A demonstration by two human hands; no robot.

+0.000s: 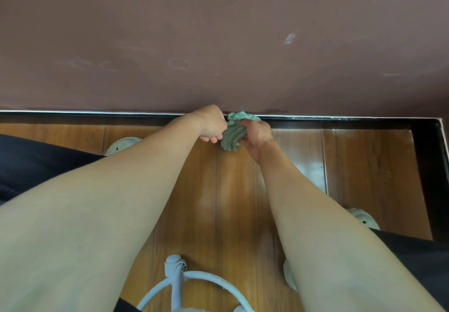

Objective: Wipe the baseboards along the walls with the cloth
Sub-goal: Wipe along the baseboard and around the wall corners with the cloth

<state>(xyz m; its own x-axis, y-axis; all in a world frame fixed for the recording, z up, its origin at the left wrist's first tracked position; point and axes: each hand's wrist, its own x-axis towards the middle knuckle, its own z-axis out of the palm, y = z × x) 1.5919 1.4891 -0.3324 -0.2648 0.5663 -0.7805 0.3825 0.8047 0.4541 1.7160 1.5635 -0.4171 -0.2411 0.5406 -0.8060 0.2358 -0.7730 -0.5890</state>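
Green cloth, gripped in left hand and right hand, is best pressed flat along the baseboard.

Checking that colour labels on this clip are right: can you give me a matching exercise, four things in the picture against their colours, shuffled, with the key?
Things:
1. cloth
2. wall
3. baseboard
4. floor

Colours:
A. black
B. green
C. orange-brown wood
D. reddish brown

Pairs: 1-B, 2-D, 3-A, 4-C.
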